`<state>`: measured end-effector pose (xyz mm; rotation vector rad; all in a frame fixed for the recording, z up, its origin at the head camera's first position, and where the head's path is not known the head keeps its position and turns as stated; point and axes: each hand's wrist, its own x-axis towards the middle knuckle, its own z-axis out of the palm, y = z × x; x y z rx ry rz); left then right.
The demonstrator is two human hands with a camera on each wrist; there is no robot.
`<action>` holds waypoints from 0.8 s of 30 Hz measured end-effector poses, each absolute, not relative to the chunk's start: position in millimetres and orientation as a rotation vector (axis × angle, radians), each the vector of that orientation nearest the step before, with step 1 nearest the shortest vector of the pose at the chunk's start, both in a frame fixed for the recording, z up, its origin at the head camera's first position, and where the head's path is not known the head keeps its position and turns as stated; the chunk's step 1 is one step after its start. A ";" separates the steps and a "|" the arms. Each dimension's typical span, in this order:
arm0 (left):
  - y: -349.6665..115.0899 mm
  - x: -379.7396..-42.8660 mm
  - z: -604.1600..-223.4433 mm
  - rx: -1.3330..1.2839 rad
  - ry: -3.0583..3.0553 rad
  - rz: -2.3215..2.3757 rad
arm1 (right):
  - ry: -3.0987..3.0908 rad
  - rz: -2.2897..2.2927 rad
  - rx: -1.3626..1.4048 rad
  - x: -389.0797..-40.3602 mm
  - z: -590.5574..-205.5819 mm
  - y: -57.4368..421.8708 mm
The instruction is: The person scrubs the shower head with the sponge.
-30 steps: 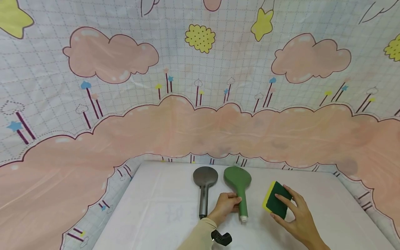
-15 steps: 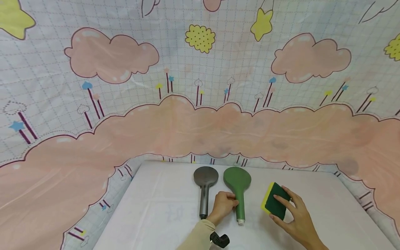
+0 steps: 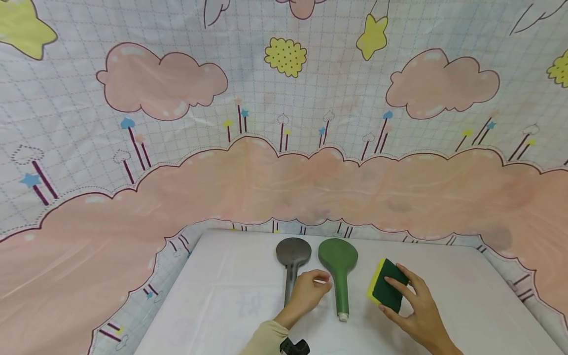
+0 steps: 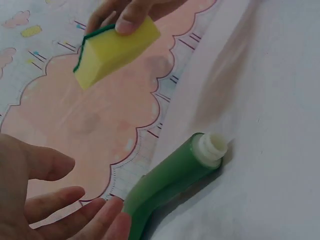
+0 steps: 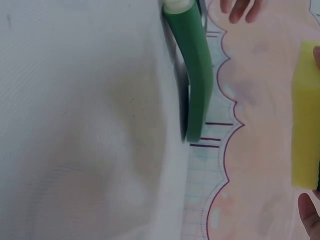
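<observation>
A green handheld shower head lies on the white table, its white threaded end toward me. Beside its handle, apart from it in the head view, is my left hand, fingers loosely bent and holding nothing. To the left lies a dark grey shower head, its lower handle partly hidden behind that hand. My right hand pinches a sponge by its edges, raised above the table. The sponge has a dark green scouring face and a yellow body.
The white table reaches to a hanging cloth printed with clouds and stars, which also runs down both sides. A black strapped device sits on my left wrist, by a beige sleeve.
My left hand has let go of the green shower head's handle and moved left, over the grey one's handle. The right hand has shifted slightly left with the sponge.
</observation>
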<state>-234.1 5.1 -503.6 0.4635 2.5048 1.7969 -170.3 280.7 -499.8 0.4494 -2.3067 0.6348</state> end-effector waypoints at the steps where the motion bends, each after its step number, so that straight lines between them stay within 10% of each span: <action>1: 0.4 -233.2 -502.1 0.481 2.517 1.795 | -2.309 0.635 0.448 -170.4 -499.6 279.8; 24: -72.2 -232.9 -523.2 0.321 2.710 1.817 | -2.294 0.688 0.604 -189.4 -496.5 242.6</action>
